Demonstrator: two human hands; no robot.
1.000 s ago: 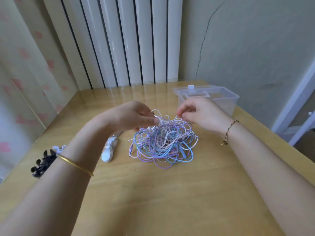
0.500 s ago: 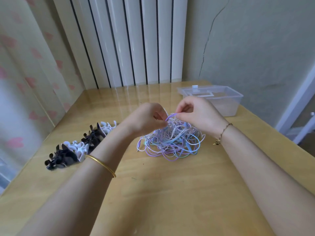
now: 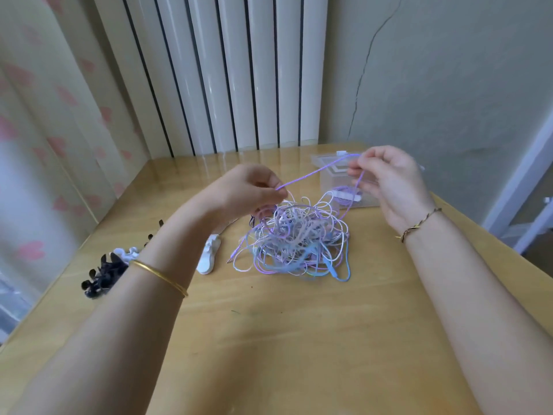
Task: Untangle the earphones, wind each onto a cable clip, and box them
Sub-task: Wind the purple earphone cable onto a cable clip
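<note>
Earphones (image 3: 296,244) of several colours, purple, blue, pink and white, lie in one tangled heap near the middle of the wooden tabletop (image 3: 299,339), a little toward its far edge. One purple cable (image 3: 317,172) is lifted out of the heap and runs almost straight between the two hands above it. The left hand (image 3: 245,190) pinches one part of this cable between thumb and forefinger, with the other fingers curled. The right hand (image 3: 389,181), higher and nearer the far right corner, pinches the cable with its fingertips too; from there the cable hangs down and goes back into the heap.

Behind the right hand, at the far right corner, stands a clear plastic box (image 3: 327,181). Inside it lies a wound purple earphone (image 3: 344,199) on a white holder. A single white cable clip (image 3: 209,256) lies just left of the heap. More clips, black and white (image 3: 110,271), are piled close to the left edge, partly hidden by the left forearm. A gold bangle (image 3: 161,275) is on the left wrist, a braided bracelet (image 3: 419,226) on the right one.
</note>
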